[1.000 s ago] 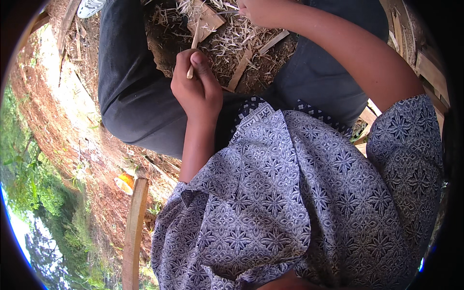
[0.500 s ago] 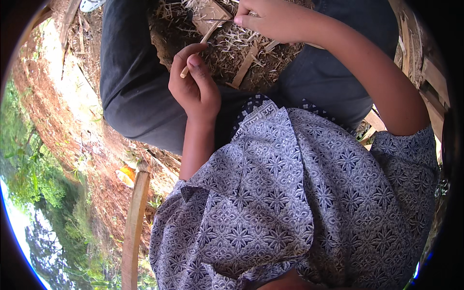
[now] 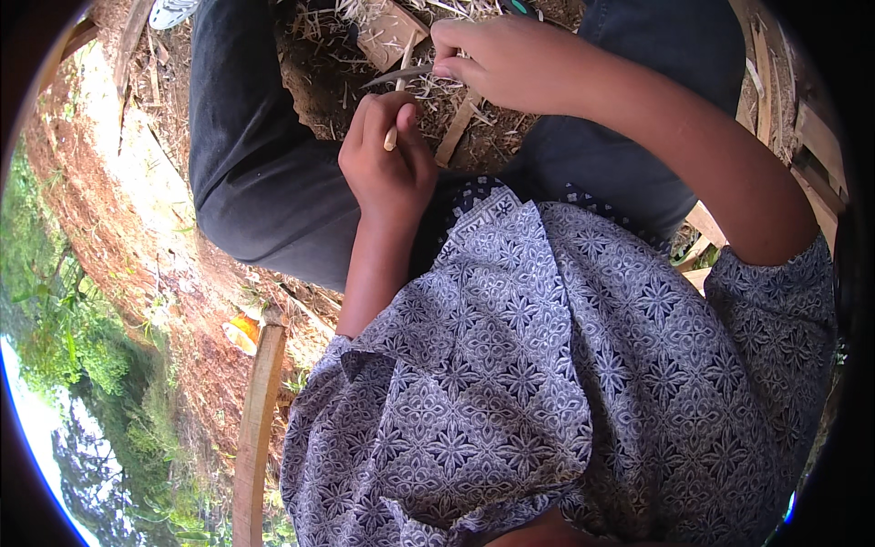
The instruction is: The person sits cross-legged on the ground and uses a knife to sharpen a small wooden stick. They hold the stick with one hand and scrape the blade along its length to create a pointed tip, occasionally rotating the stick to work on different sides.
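My left hand (image 3: pixel 386 164) is closed around a thin pale wooden stick (image 3: pixel 391 139), whose near end pokes out by the thumb and whose far end points away from me. In my right hand (image 3: pixel 488 62) is a knife, its handle hidden by the fingers. The narrow dark knife blade (image 3: pixel 398 76) points left and lies across the stick, just beyond my left fingers. Past the far end of the stick, a flat wooden block (image 3: pixel 387 35) rests on the ground among shavings.
Pale wood shavings (image 3: pixel 440 11) and a loose wood strip (image 3: pixel 458 128) lie on the soil between my bent legs. More wood pieces (image 3: pixel 820 150) are at the right. A wooden post (image 3: pixel 257 428) stands at the lower left, near an orange-and-white object (image 3: pixel 241 334).
My left hand has shifted right with the stick, which now stands steeper. The knife has come nearer to me, its blade now crossing the stick close to my left fingers.
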### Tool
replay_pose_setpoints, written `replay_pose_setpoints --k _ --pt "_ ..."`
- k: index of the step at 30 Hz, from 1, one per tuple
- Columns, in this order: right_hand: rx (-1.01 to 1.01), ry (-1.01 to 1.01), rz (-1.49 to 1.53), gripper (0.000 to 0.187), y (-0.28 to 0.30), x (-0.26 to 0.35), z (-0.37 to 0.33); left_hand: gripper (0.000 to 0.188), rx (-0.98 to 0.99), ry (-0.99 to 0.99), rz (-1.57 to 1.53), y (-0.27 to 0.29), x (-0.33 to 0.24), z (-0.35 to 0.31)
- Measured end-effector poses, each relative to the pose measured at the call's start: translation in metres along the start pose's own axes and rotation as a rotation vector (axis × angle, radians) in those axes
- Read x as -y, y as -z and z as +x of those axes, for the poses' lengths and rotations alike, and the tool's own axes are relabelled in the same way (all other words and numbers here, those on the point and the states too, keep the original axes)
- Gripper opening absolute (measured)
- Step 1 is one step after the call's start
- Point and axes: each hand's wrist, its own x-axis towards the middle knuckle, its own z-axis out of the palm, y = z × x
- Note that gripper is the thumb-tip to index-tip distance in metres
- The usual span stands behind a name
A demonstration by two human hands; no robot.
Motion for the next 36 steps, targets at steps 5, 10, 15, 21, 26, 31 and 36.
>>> replay_pose_setpoints --k 5,10,15,21,26,31,36 --pt "0.14 -0.085 -0.221 0.028 -0.023 -0.049 0.038 0.005 0.101 -0.133 0.051 -0.006 -0.01 0.002" --pt "0.051 -0.272 -0.077 0.027 -0.011 -0.062 0.045 0.002 0.105 -0.092 0.021 -0.005 -0.01 0.001" --pt "0.094 -0.165 0.025 0.027 0.021 -0.009 0.024 0.007 0.113 -0.073 -0.002 0.0 -0.009 0.001" --pt "0.119 -0.139 0.035 0.026 0.009 -0.014 0.011 0.007 0.131 -0.086 0.011 -0.002 -0.012 0.003" --pt "0.089 -0.146 0.019 0.026 -0.005 -0.02 0.025 0.008 0.104 -0.105 -0.005 -0.003 -0.007 0.004" --pt "0.071 -0.157 -0.064 0.027 -0.016 -0.027 0.04 0.007 0.083 -0.103 0.024 -0.006 -0.006 0.005" --pt "-0.04 -0.236 -0.178 0.028 -0.049 -0.078 0.062 0.007 0.106 -0.114 0.03 -0.001 -0.012 0.005"
